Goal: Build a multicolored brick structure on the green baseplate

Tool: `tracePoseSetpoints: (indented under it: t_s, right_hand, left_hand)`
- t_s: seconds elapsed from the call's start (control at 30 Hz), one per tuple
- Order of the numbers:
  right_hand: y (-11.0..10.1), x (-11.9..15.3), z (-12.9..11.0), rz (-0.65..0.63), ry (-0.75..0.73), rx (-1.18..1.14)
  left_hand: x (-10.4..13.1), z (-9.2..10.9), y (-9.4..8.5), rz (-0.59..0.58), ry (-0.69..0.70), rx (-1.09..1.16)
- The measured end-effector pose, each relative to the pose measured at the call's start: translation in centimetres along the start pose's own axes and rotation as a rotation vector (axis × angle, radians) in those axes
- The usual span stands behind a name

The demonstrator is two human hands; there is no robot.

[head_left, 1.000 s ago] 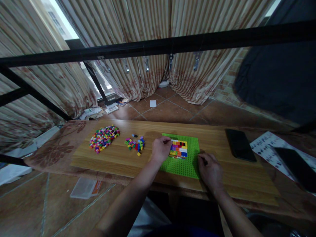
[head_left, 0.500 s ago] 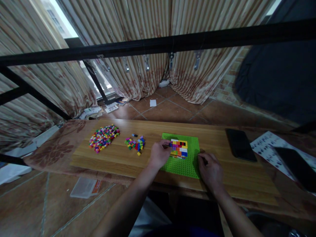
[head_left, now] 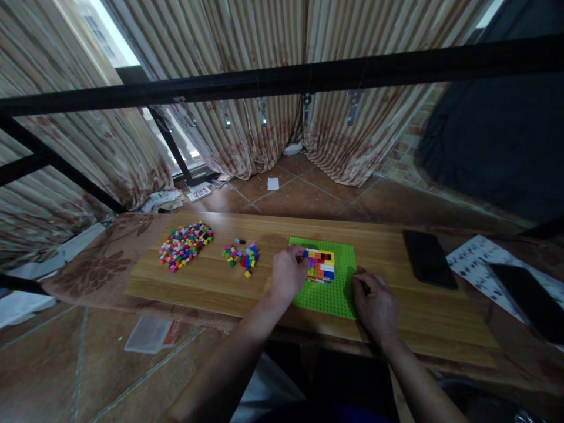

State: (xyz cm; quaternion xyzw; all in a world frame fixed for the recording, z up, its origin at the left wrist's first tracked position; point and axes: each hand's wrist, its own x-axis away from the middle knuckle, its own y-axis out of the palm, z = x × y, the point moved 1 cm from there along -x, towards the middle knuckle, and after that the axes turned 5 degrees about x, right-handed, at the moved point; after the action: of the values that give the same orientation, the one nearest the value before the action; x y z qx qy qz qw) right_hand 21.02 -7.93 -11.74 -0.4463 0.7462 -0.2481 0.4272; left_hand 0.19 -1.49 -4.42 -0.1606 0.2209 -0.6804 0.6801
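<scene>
A green studded baseplate [head_left: 326, 302] lies on the wooden board, carrying a low block of colourful toy bricks [head_left: 321, 265]. At the block's left side is my left hand [head_left: 288, 273], its thumb and fingers pinched together; a small dark blue piece shows by the fingertips, but the fingers cover most of that spot. My right hand [head_left: 378, 302] rests at the plate's right edge with curled fingers touching the rim. Left of my left hand lies a small group of loose bricks [head_left: 242, 257]. Farther left sits a larger heap of bricks [head_left: 185, 245].
A black phone [head_left: 429, 258] lies on the wooden board [head_left: 194, 294] to the right. Beyond it are a printed sheet [head_left: 471, 255] and another dark device [head_left: 526, 299]. A black metal bar [head_left: 264, 79] crosses ahead, before curtains. A clear plastic box [head_left: 147, 335] is on the floor.
My left hand has shifted slightly to the right and tilted over the block's left edge, covering more of it. My right hand has stayed at the plate's right edge.
</scene>
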Motion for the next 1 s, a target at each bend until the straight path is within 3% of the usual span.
tracePoseSetpoints:
  t_s: [0.3, 0.6, 1.0]
  right_hand:
    - [-0.1, 0.0, 0.0, 0.001, -0.019, -0.009]
    - [0.0, 0.0, 0.0, 0.003, -0.021, -0.009]
    - [-0.1, 0.0, -0.1, 0.004, -0.013, -0.005]
  left_hand:
    - [0.1, 0.5, -0.3, 0.001, 0.003, -0.129]
    - [-0.2, 0.7, -0.9, -0.033, 0.012, -0.032]
    - [-2.4, -2.8, 0.9, -0.039, -0.207, 0.344]
